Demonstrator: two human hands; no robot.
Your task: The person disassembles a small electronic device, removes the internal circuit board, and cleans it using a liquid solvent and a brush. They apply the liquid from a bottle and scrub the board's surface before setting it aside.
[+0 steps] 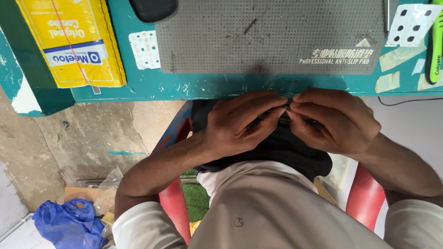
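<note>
both hands met just below the table edge [221, 87], above the lap. left hand [240, 124] and right hand [334, 122] were curled, fingertips pinching a small dark part [286, 112] between them; its kind could not be told. farther off, a grey mat [272, 37] lay on the table, a yellow packet [71, 41] to its left.

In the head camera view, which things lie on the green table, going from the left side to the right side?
Yellow packet → small white dotted sheet → grey perforated mat → white sheet with dark squares → green tube. Below the table edge, the left hand and right hand pinch a small dark part.
</note>
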